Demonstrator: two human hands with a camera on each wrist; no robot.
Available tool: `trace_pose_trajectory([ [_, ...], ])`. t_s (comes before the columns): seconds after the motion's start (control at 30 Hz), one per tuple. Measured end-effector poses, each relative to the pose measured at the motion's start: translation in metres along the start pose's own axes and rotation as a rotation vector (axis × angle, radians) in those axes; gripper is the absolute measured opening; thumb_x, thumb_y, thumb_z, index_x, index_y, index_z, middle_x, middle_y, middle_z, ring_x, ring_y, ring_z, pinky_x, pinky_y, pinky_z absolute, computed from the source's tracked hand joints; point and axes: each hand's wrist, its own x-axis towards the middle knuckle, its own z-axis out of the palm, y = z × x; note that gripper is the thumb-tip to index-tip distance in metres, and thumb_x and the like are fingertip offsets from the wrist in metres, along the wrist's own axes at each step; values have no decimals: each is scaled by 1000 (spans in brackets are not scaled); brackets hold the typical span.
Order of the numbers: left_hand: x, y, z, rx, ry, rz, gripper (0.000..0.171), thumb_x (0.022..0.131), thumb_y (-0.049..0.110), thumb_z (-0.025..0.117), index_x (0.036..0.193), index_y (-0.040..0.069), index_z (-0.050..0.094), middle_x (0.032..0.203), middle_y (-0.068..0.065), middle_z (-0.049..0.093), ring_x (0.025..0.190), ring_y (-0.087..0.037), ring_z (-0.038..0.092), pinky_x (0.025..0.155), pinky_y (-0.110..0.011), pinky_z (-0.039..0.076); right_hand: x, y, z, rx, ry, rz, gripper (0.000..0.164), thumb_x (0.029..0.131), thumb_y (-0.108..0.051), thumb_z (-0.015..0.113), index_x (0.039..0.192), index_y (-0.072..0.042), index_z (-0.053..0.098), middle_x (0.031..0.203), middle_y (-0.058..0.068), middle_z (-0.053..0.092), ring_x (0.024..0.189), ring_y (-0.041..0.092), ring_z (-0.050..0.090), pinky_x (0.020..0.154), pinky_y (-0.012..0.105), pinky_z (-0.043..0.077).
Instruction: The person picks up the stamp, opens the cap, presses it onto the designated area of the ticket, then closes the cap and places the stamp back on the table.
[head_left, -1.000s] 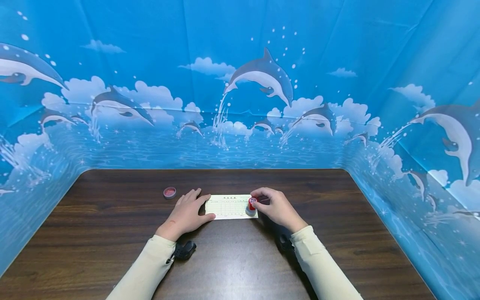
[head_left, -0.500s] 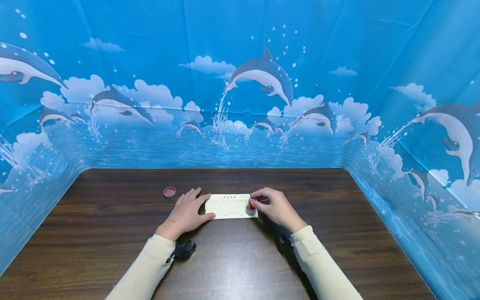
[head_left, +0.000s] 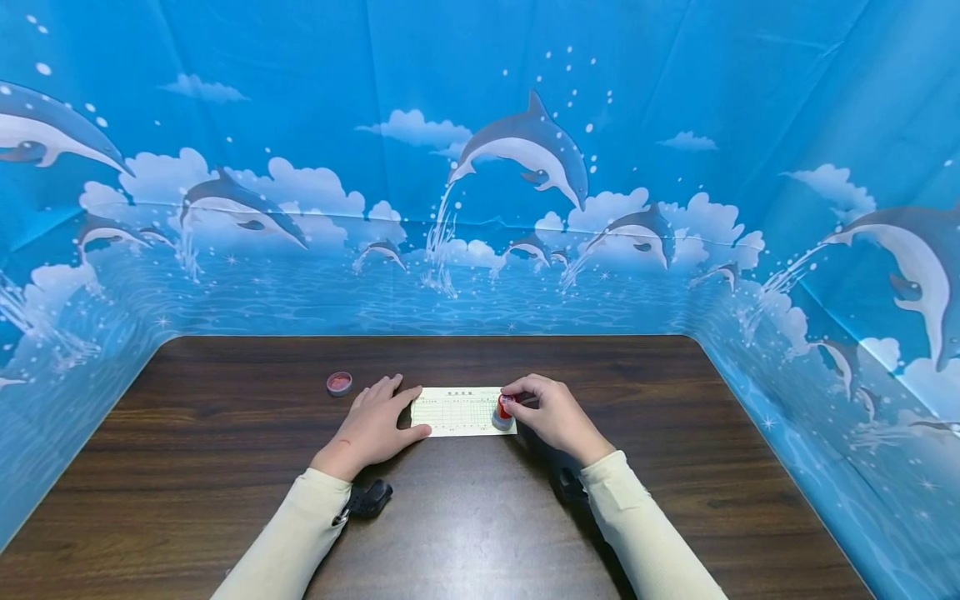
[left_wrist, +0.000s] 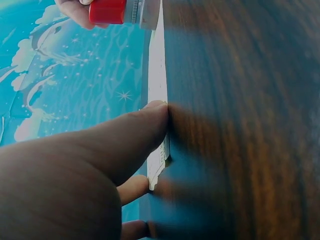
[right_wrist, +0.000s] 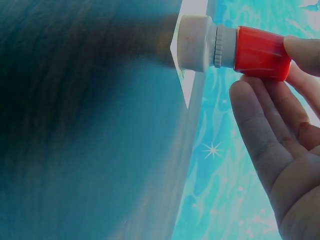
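Note:
On the table lies a pad of printed forms [head_left: 453, 412], pale with green ruled lines. My left hand [head_left: 375, 429] is spread flat at its left end, thumb and forefinger resting on its edges. At the right end, my right hand [head_left: 558, 421] pinches the red handle of a self-standing stamp [right_wrist: 262, 52] between thumb and fingers. The stamp stands upright, its grey base against the pad's surface in the right wrist view. In the left wrist view the left thumb [left_wrist: 145, 125] presses the pad's near edge.
A small round red ink pad [head_left: 340, 384] sits open on the dark wooden table [head_left: 225, 433], beyond and left of the left hand. A blue curtain [head_left: 480, 167] printed with dolphins encloses the table's back and sides.

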Motion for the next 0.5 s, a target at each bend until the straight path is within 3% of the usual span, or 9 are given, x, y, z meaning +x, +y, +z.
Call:
trace_pose_trajectory([
  [0.5,0,0,0,-11,6,-3,73,96,47,72,155,10,50,163,-28,32,152,-48,25,122,-66,19,1,1,1,35,5,33,15,94,-9,76,109,-11,79,104,1,74,91,17,73,84,36,62],
])
